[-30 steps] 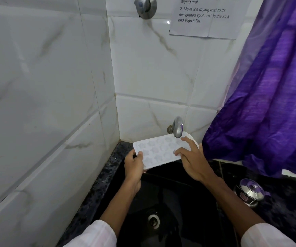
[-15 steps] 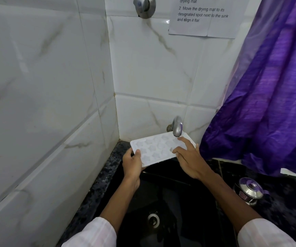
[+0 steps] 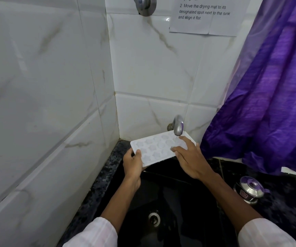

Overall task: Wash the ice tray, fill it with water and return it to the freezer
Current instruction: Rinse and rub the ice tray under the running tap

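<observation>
A white ice tray (image 3: 157, 148) with several star-shaped cells is held flat over the black sink (image 3: 175, 202), under the spout of a steel tap (image 3: 178, 125). My left hand (image 3: 132, 164) grips the tray's near left corner, thumb on top. My right hand (image 3: 190, 157) lies on the tray's right part with straight fingers touching its top surface. A thin thread of water seems to fall from the spout onto the tray's far right cells.
White marble-look tiles close in the left and the back. A purple curtain (image 3: 268, 95) hangs on the right. A small steel lidded pot (image 3: 250, 190) stands on the dark counter right of the sink. The drain (image 3: 154, 218) lies below. A paper note (image 3: 204, 15) is stuck on the wall.
The tray and both hands have stayed under the tap, shifting only slightly. My right hand's fingers have slid a little across the tray's right end.
</observation>
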Demonstrator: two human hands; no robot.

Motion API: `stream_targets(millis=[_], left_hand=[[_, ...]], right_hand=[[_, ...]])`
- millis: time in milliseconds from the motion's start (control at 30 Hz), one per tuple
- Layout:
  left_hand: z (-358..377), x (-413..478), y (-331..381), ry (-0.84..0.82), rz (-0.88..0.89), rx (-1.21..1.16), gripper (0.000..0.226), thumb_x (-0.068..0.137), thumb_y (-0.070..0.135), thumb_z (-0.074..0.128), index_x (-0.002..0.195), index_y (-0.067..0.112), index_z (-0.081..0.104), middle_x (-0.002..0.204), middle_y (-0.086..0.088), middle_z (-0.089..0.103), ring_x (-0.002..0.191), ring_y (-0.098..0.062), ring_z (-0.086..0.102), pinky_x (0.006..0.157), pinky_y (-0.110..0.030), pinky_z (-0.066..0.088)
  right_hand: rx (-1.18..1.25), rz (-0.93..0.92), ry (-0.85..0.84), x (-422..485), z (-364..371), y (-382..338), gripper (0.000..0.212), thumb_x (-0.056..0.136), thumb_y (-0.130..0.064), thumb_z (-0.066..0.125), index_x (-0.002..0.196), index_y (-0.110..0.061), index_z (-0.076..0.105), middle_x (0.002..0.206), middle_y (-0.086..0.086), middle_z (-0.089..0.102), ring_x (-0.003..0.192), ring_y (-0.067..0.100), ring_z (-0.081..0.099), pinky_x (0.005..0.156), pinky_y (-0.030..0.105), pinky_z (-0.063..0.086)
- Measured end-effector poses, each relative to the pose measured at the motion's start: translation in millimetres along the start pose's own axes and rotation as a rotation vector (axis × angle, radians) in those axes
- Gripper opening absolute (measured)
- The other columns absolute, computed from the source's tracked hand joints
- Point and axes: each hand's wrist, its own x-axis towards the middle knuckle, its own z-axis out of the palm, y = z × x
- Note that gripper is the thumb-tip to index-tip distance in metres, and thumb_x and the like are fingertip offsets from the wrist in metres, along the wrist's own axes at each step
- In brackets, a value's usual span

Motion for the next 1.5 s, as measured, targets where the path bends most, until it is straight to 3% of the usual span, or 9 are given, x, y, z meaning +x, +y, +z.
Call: stream_targets(millis=[300,600,700,767,867,933,1033,1267,1500], left_hand=[[1,0,-1,-0.013,0.008,0.002,0.027,0.103,0.017,0.047,0.126,0.015,0.062,0.114,-0.001,0.07,0.098,-0.02,0.07,0.086,-0.047,0.06],[-2,6,-4,-0.032,0.023,0.016,0.026,0.104,0.017,0.046,0.125,0.017,0.062,0.113,0.0,0.07,0.099,-0.019,0.07,0.086,-0.046,0.06],[-7,8,-8,-0.044,0.023,0.037,0.027,0.104,0.016,0.045,0.126,0.016,0.061,0.113,-0.001,0.07,0.098,-0.018,0.07,0.086,-0.045,0.06],[-11,9,-11,-0.054,0.019,0.044,0.027,0.104,0.015,0.044,0.126,0.015,0.061,0.111,0.0,0.07,0.097,-0.018,0.07,0.083,-0.043,0.061],[-15,10,-16,-0.07,0.014,0.066,0.028,0.104,0.015,0.044,0.126,0.015,0.061,0.111,0.0,0.07,0.096,-0.018,0.07,0.078,-0.04,0.062],[-18,12,-19,-0.086,0.014,0.092,0.029,0.104,0.015,0.044,0.127,0.015,0.062,0.112,0.0,0.07,0.096,-0.018,0.07,0.08,-0.042,0.062],[-24,12,-27,-0.138,0.01,0.14,0.03,0.105,0.017,0.043,0.129,0.016,0.061,0.115,-0.001,0.07,0.099,-0.018,0.069,0.084,-0.045,0.061],[-35,10,-52,-0.203,-0.016,0.238,0.031,0.105,0.019,0.044,0.132,0.023,0.058,0.115,0.003,0.069,0.101,-0.016,0.069,0.086,-0.044,0.06],[-36,7,-58,-0.213,0.144,0.423,0.028,0.101,0.015,0.051,0.126,0.02,0.061,0.112,-0.002,0.071,0.099,-0.016,0.069,0.086,-0.041,0.06]], right_hand=[[-0.063,-0.022,0.083,0,7,2,0.031,0.102,-0.031,0.041,0.116,-0.027,0.068,0.152,0.01,0.034,0.139,0.027,0.03,0.113,0.06,0.027],[0.096,-0.005,0.08,-8,9,4,0.027,0.102,-0.026,0.047,0.117,-0.025,0.069,0.155,0.006,0.029,0.142,0.023,0.023,0.119,0.045,0.021],[0.277,0.152,0.25,-11,9,2,0.028,0.101,-0.024,0.047,0.122,-0.016,0.065,0.151,0.005,0.034,0.138,0.02,0.032,0.114,0.034,0.028],[0.356,0.322,0.349,-8,11,7,0.032,0.1,-0.026,0.048,0.128,-0.012,0.058,0.145,0.007,0.039,0.133,0.023,0.04,0.111,0.036,0.034],[0.529,0.557,0.272,-5,13,20,0.045,0.097,-0.036,0.051,0.135,-0.013,0.053,0.136,0.005,0.053,0.12,0.021,0.054,0.103,0.041,0.046],[0.737,0.635,0.233,-9,16,26,0.041,0.097,-0.037,0.053,0.131,-0.014,0.058,0.123,0.002,0.063,0.11,0.018,0.062,0.09,0.036,0.056],[0.764,0.657,0.238,-21,21,30,0.032,0.098,-0.028,0.056,0.123,-0.011,0.064,0.108,0.0,0.068,0.099,0.015,0.065,0.075,0.026,0.056],[0.747,0.748,0.189,-53,40,47,0.026,0.092,-0.026,0.066,0.115,-0.014,0.068,0.105,0.0,0.069,0.095,0.015,0.065,0.085,0.033,0.055],[0.745,0.799,0.197,-74,47,56,0.023,0.086,-0.015,0.072,0.108,-0.012,0.066,0.099,0.004,0.072,0.089,0.017,0.068,0.074,0.028,0.054]])
